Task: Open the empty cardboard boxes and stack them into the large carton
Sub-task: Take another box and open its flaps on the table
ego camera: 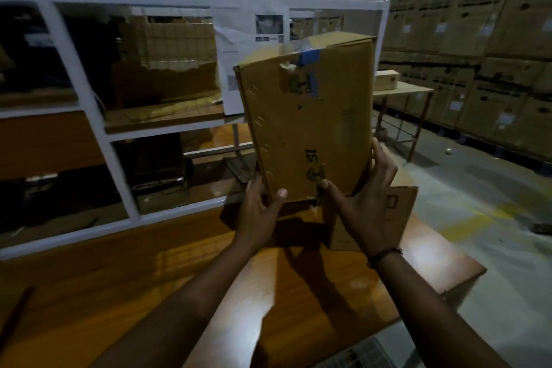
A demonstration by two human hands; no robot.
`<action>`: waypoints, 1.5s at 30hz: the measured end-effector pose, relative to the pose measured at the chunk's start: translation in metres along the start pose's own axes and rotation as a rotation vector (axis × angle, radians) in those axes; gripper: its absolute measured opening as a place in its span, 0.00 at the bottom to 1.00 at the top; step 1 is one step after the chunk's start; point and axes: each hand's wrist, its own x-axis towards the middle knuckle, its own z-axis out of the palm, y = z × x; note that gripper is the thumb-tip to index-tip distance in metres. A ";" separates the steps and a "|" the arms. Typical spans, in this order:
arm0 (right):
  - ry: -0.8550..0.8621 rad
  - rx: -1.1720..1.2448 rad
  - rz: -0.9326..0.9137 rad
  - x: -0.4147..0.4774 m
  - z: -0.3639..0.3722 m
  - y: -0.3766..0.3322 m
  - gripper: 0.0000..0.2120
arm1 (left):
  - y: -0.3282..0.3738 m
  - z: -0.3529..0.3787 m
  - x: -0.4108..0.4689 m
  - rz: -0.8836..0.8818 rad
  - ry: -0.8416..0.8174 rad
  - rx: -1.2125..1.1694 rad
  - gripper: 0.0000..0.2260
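Gripping one box point(307, 116) (two hands)

Little can be read. The held cardboard box point(307, 116), centre of the frame, bears dark upside-down characters resembling "51" low on its face. The paper notice point(239, 48) on the white rack behind it carries a QR code; its print is too blurred.

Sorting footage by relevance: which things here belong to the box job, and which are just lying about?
Job: held box; left hand; right hand; carton on the table.

Lying about: posted sheet; white rack; stacked cartons; far table.
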 end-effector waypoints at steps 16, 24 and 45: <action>-0.235 0.165 -0.020 -0.065 0.092 -0.111 0.46 | 0.039 -0.167 -0.104 -0.001 0.272 0.182 0.15; -0.332 0.225 -0.125 -0.072 0.130 -0.173 0.30 | 0.077 -0.245 -0.117 -0.083 0.522 0.334 0.27; -0.467 0.076 0.235 -0.136 0.217 -0.165 0.48 | 0.003 -0.281 -0.137 -0.325 0.307 0.318 0.22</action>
